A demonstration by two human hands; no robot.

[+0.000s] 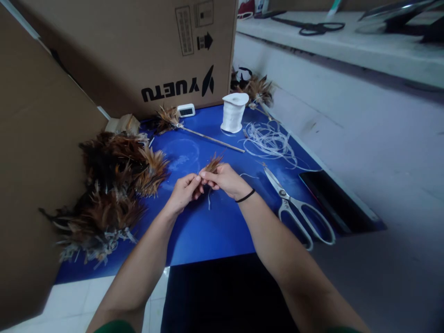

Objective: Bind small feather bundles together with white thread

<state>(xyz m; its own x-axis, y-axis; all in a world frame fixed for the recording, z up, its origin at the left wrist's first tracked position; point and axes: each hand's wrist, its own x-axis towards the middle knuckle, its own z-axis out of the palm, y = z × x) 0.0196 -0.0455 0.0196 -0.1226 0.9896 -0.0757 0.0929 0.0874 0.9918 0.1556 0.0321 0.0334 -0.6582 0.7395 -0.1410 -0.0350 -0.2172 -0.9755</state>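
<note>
Both hands meet over the blue mat [211, 231]. My right hand [225, 179] pinches a small bunch of brown feathers [212, 163], whose tips fan up and away. My left hand [183, 190] is closed beside it, fingertips touching the same bunch at its base. A thin pale string end [209, 200] hangs down below the hands. A black band sits on my right wrist.
A heap of brown and black feathers [111, 185] lies at the left. Large scissors [298, 208] rest at the right, next to a dark phone [329, 199]. Farther back stand a white string spool [234, 112], loose string [270, 141], a feather stick [194, 129] and a cardboard box [145, 51].
</note>
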